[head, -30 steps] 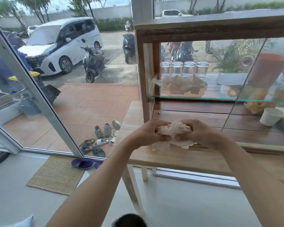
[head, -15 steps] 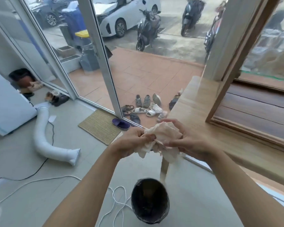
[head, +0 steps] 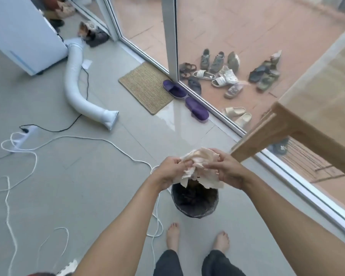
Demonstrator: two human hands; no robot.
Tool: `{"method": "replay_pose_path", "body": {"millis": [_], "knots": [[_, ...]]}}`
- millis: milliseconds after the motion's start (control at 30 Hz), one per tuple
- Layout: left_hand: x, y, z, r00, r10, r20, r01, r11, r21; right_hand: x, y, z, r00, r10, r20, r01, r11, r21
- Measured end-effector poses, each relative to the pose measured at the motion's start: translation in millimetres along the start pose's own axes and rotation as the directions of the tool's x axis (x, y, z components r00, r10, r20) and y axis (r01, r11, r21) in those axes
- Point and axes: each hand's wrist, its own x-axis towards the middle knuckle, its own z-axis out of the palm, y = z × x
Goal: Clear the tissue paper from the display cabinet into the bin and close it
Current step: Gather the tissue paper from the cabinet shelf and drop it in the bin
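Note:
A crumpled wad of pale tissue paper [head: 199, 163] is held between both hands, directly above a small round bin [head: 194, 202] lined with a black bag that stands on the grey floor. My left hand [head: 170, 171] grips the wad's left side and my right hand [head: 226, 169] grips its right side. Loose ends of the tissue hang down over the bin's far rim. The display cabinet is out of view; only the corner of the wooden table [head: 315, 112] shows at the right.
A white cable [head: 82, 139] loops over the floor to the left of the bin. A white duct hose [head: 76, 84] and a white appliance [head: 18, 30] lie at the far left. A woven doormat [head: 145, 86], purple slippers [head: 174, 89] and glass doors stand ahead. My bare feet [head: 197, 240] are just behind the bin.
My view has swung down and left, away from the cabinet toward the floor. Both hands have carried the tissue wad off the table edge to a spot over the bin.

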Motion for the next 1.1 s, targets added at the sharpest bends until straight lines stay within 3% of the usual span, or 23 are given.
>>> {"method": "replay_pose_path", "body": {"millis": [300,633,933,1100], "knots": [[116.3,-164.3,0.6,0.962,-0.208,-0.175,0.218,0.975,0.038,113.8,147.8,-50.1,0.944,0.245,-0.221,-0.256,0.966,-0.023],[214.8,-264.3,-5.3,0.927,-0.305,-0.217,0.333,0.937,0.109,202.6,246.0,-94.8,0.926,0.274,-0.261,-0.315,0.940,-0.131],[222.4,-265.6,-9.8,0.902,-0.388,-0.189,0.409,0.909,0.083,203.9,237.9,-86.8,0.887,0.290,-0.358,-0.400,0.871,-0.284],[178.6,-216.8,-8.3,0.915,-0.316,-0.249,0.376,0.893,0.248,167.3,191.2,-61.9,0.919,0.189,-0.347,-0.363,0.753,-0.550]]}}
